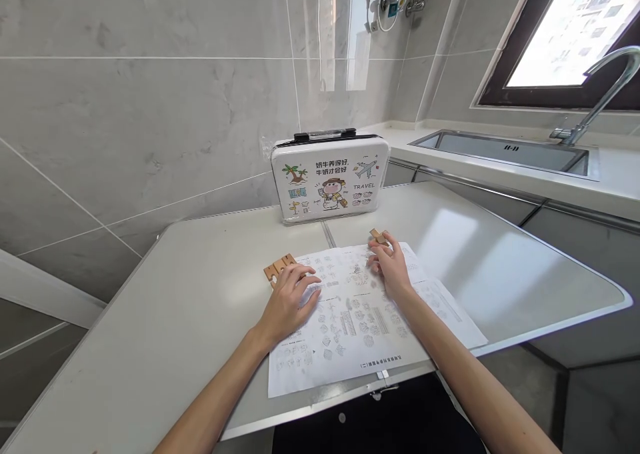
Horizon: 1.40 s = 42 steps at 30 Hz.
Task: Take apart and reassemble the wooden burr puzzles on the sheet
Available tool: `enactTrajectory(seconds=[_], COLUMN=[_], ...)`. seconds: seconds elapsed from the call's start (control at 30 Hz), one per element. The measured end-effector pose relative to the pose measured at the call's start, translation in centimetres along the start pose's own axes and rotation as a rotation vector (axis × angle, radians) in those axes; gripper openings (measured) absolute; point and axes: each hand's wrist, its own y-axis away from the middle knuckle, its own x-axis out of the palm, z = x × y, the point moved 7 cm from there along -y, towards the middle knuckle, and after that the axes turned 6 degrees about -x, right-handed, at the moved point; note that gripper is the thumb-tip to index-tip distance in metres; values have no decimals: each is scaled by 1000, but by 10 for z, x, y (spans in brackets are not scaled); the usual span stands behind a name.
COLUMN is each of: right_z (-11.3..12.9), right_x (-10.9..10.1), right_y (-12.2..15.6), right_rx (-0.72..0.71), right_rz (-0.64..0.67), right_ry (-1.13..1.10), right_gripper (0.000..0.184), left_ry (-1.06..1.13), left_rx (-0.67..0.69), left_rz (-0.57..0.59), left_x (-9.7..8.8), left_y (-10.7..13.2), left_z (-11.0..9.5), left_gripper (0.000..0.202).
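Note:
A printed sheet (367,314) with small line drawings and text lies on the folding table, its title upside down to me. My left hand (293,294) rests palm down on the sheet's left side, fingers apart. Its fingertips partly cover a row of notched wooden pieces (279,267) at the sheet's upper left edge. At the sheet's top edge, my right hand (389,262) pinches a small notched wooden block (379,237) between thumb and fingers. Part of that block is hidden by the fingers.
A white case (330,181) with cartoon prints and a black handle stands upright at the back, against the tiled wall (150,107). The pale folding table (200,294) has a centre seam. To the right are a counter with a sink (505,149), a faucet (600,101) and a window.

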Motion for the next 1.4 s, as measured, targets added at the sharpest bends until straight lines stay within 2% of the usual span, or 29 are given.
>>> enactTrajectory(seconds=[0.4, 0.5, 0.6, 0.7, 0.87, 0.97, 1.07, 1.13, 1.2, 1.3, 1.4], right_z=[7, 14, 21, 22, 20, 18, 12, 8, 7, 11, 18], right_x=[7, 14, 26, 43, 66, 75, 80, 82, 83, 84, 85], right_y=[5, 10, 16, 26, 49, 63, 75, 81, 84, 86, 88], right_rx=[-36, -79, -100, -33, 81, 118, 169, 201, 213, 185, 138], right_rz=[13, 57, 179, 367, 666, 828, 970, 1039, 1077, 1090, 1094], right_ry=[113, 117, 57, -29, -111, -121, -106, -87, -73, -59, 2], right_gripper=[46, 41, 36, 33, 27, 26, 29, 30, 32, 37, 45], left_ry=[8, 12, 35, 98, 342, 566, 731, 787, 824, 833, 742], left_rx=[9, 4, -20, -92, -387, -481, -450, -434, -440, -456, -458], left_rz=[2, 4, -8, -37, -54, 18, 166, 251, 281, 241, 183], left_x=[0, 0, 0, -2, 3, 14, 26, 30, 31, 28, 23], left_y=[-1, -1, -1, -1, 2, 7, 8, 8, 8, 6, 6], left_z=[0, 1, 2, 7, 28, 33, 24, 18, 17, 19, 21], left_gripper=[18, 18, 18, 19, 46, 64, 77, 76, 75, 77, 77])
